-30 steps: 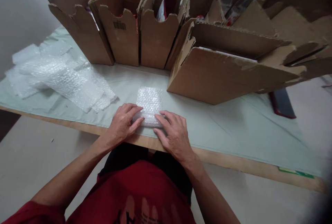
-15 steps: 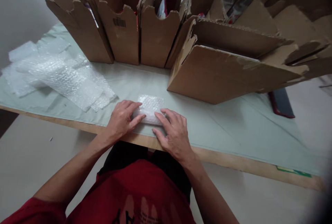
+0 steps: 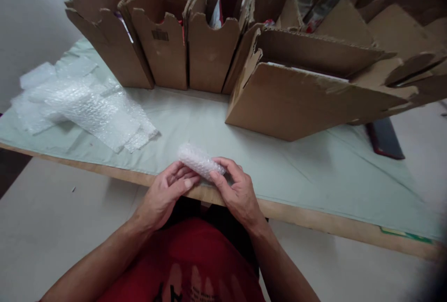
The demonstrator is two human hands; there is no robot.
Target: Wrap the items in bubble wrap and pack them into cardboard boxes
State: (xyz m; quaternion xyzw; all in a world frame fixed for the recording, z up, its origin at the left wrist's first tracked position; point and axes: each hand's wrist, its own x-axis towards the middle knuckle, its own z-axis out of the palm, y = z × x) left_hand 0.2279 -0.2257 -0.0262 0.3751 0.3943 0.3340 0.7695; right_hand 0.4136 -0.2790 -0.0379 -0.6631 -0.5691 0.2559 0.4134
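Both hands sit at the near edge of the table with pale green cloth cover (image 3: pixel 300 171); open cloth runs right and ahead of them up to the large brown cardboard box (image 3: pixel 300 106). Loose clear bubble-wrap sheets (image 3: pixel 87 106) lie well apart to the left. The small white bubble-wrapped roll (image 3: pixel 199 161) is just above the table edge, between the hands. Left hand (image 3: pixel 164 195): fingers curled, tips pinching the roll's left end. Right hand (image 3: pixel 237 190): thumb and fingers closed around the right end. Long axis runs left-right, left end tilted slightly away. Contents probably a small item, but the wrap hides it.
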